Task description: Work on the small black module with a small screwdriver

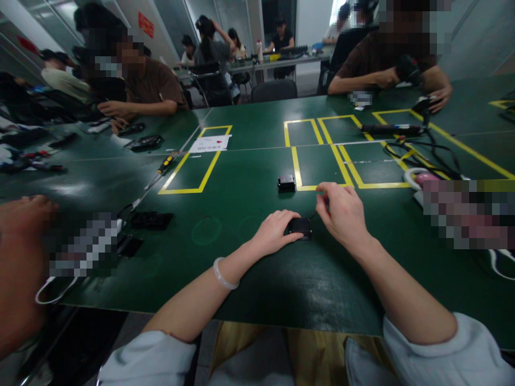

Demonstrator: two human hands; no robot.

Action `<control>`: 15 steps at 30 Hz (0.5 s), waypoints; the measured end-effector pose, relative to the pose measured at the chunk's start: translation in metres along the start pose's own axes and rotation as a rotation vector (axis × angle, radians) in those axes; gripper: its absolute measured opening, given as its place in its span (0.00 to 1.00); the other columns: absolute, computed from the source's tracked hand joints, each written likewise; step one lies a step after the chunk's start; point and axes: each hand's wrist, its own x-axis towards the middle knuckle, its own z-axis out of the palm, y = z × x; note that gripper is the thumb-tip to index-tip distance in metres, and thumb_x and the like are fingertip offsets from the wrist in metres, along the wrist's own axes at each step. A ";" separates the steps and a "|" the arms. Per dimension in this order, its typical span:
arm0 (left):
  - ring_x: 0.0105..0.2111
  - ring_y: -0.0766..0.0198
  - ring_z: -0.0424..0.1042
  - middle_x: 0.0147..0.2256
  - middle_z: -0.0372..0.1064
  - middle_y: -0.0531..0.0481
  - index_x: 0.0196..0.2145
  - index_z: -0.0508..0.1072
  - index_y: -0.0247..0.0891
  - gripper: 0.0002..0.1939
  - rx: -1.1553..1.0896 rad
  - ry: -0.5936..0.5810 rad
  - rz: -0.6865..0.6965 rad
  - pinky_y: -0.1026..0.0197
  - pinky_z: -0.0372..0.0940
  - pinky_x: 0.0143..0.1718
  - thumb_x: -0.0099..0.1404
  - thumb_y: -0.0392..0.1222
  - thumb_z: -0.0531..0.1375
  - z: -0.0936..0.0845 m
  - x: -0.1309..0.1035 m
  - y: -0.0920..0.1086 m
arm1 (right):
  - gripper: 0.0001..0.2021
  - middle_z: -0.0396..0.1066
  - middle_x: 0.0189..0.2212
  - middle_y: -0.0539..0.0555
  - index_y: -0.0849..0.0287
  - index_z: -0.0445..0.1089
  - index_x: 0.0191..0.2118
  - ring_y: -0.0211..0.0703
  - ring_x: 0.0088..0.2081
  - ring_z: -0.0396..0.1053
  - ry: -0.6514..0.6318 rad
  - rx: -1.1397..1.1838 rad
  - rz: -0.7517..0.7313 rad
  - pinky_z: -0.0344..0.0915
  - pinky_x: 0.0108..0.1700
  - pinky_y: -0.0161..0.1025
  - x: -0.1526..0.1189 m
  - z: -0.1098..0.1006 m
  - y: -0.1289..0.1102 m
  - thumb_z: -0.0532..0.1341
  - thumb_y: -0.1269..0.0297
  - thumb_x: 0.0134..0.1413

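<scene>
My left hand, with a pale bangle at the wrist, grips a small black box lying on the green table, thumb on the near side and fingers on the far side. Just right of the box, my right hand is raised with thumb and fingers pinched together. From the pinch a thin dark piece reaches down to the box's right corner; whether it is a wire or a tool I cannot tell. Another small black block stands on the table beyond my left hand, touched by neither hand.
Yellow tape outlines mark the green table. A yellow-black screwdriver, a paper sheet and black parts lie left. Cables lie right. A person's blurred arm reaches in at left; two people sit opposite.
</scene>
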 end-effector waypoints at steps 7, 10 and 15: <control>0.44 0.55 0.66 0.45 0.67 0.47 0.49 0.65 0.41 0.20 0.007 -0.006 -0.010 0.54 0.62 0.46 0.65 0.54 0.58 0.000 0.000 0.000 | 0.06 0.71 0.31 0.53 0.59 0.62 0.42 0.42 0.31 0.66 0.007 0.000 0.010 0.57 0.39 0.41 0.001 -0.001 -0.001 0.52 0.68 0.60; 0.44 0.55 0.66 0.45 0.67 0.47 0.49 0.65 0.41 0.20 0.002 -0.004 -0.009 0.54 0.62 0.47 0.65 0.54 0.58 0.000 0.000 0.001 | 0.05 0.70 0.30 0.52 0.58 0.62 0.40 0.42 0.30 0.65 -0.009 0.002 0.009 0.57 0.39 0.40 0.001 -0.002 -0.001 0.53 0.63 0.61; 0.45 0.55 0.66 0.45 0.67 0.47 0.49 0.65 0.41 0.20 -0.001 -0.004 -0.008 0.54 0.62 0.46 0.65 0.53 0.59 0.000 0.000 0.001 | 0.07 0.71 0.32 0.52 0.58 0.63 0.41 0.42 0.33 0.66 -0.008 -0.016 0.006 0.56 0.39 0.40 0.001 0.000 0.001 0.49 0.67 0.63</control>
